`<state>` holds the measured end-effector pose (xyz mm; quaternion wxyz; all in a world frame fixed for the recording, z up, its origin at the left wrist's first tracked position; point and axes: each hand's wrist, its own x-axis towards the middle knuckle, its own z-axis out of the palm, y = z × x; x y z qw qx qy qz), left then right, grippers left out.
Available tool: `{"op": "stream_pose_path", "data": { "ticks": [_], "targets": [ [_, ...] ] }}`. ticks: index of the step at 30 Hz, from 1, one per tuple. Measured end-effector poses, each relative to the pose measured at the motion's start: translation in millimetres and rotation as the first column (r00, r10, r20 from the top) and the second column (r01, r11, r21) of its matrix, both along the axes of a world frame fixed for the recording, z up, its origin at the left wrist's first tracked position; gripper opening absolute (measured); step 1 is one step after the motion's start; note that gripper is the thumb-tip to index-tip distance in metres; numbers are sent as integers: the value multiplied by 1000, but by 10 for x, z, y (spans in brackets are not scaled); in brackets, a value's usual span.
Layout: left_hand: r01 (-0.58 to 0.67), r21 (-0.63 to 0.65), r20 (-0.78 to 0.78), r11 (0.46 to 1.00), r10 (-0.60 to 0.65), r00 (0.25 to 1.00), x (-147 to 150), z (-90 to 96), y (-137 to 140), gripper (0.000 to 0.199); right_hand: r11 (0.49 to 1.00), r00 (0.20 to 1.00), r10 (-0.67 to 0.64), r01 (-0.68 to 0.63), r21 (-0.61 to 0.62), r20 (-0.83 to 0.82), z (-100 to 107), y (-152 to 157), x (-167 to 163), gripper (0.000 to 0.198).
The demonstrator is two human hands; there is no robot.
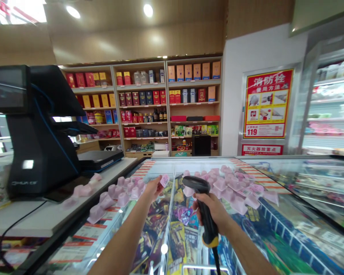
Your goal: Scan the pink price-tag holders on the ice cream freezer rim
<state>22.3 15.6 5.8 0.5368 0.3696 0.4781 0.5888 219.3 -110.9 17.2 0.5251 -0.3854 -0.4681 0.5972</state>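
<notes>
My left hand (pixel 154 188) pinches a small pink cup (pixel 164 180) with a printed lid, held up over the glass top of a chest freezer (pixel 160 165). Wrapped round the handle of a black and yellow barcode scanner (pixel 205 214) is my right hand (pixel 213 210); the scanner's head points left, towards the cup, and its cable hangs down. To the left, a group of similar pink cups (pixel 122 198) stands on the glass. A larger heap of pink cups (pixel 229 187) lies to the right, some tipped over.
A black checkout terminal (pixel 43 137) stands on the white counter (pixel 25 221) at left, with a few more pink cups (pixel 84 190) at the counter's edge. Packaged frozen goods (pixel 177 236) show under the glass. Shelves of boxes (pixel 143 97) line the back wall.
</notes>
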Motion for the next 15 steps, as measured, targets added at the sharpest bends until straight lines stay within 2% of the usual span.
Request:
{"op": "stream_pose_path", "data": {
  "ticks": [4, 8, 15],
  "targets": [
    [-7, -64, 70, 998, 12, 997, -146, 79, 76, 26, 995, 995, 95, -96, 11, 42, -29, -72, -136, 27],
    [-25, -85, 98, 996, 34, 995, -193, 89, 122, 28, 993, 992, 118, -119, 18, 41, -13, -120, -171, 24],
    [-34, -85, 31, 996, 37, 999, -181, 39, 168, 27, 992, 991, 125, -125, 15, 38, -6, -114, -154, 22]
  ]
}}
